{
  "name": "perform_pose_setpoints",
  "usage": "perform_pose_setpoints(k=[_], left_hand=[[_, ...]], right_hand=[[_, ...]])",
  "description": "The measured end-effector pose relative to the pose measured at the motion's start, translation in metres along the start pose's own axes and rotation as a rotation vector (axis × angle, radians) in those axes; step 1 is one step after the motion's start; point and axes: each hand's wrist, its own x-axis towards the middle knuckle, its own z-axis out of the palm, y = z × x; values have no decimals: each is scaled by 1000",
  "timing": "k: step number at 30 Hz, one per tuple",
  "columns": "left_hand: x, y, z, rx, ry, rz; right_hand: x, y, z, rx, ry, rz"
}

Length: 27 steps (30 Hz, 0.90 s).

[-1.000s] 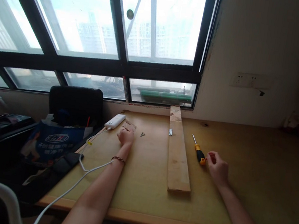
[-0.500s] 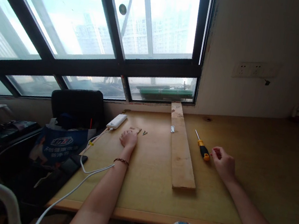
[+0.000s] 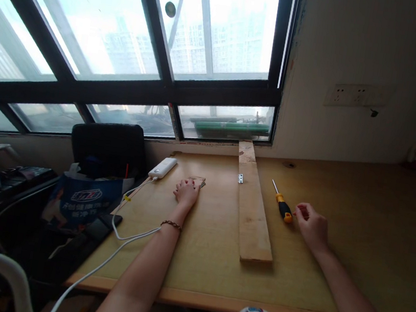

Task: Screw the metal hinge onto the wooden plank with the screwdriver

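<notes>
My left hand [image 3: 186, 192] is low over the table's left part, its fingers bent and apart. It reaches the small screws [image 3: 203, 182], which partly show beside its thumb side. Just beyond the fingertips lies a thin, small wooden piece [image 3: 197, 178], partly covered by the hand. My right hand [image 3: 311, 225] rests at the right with curled fingers, the thumb and index tips together; whatever is between them, if anything, does not show. Close to its fingertips lies a yellow-and-black screwdriver [image 3: 283, 207], shaft pointing away. Between the hands, a long wooden board [image 3: 255, 219] carries a small metal hinge [image 3: 241, 178].
A white power bank [image 3: 163, 168] with a white cable [image 3: 116, 256] lies at the table's left edge. The cable runs past my left forearm. Left of the table stand a black chair [image 3: 108, 147] and a blue bag [image 3: 81, 205]. Window and wall bound the far side.
My left hand has slid slightly to the right, now at the screws that lay apart from it before. The right hand, screwdriver and board stay in place.
</notes>
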Motion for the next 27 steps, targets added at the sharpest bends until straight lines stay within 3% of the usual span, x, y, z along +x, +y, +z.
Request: perform_pose_setpoints(k=[18, 24, 27], left_hand=[[-19, 23, -4, 69, 25, 5], [-19, 27, -7, -37, -8, 266], [-18, 27, -4, -33, -64, 273]], right_hand=[[1, 0, 1, -19, -22, 2], [1, -3, 1, -3, -54, 2], [1, -3, 0, -8, -57, 3]])
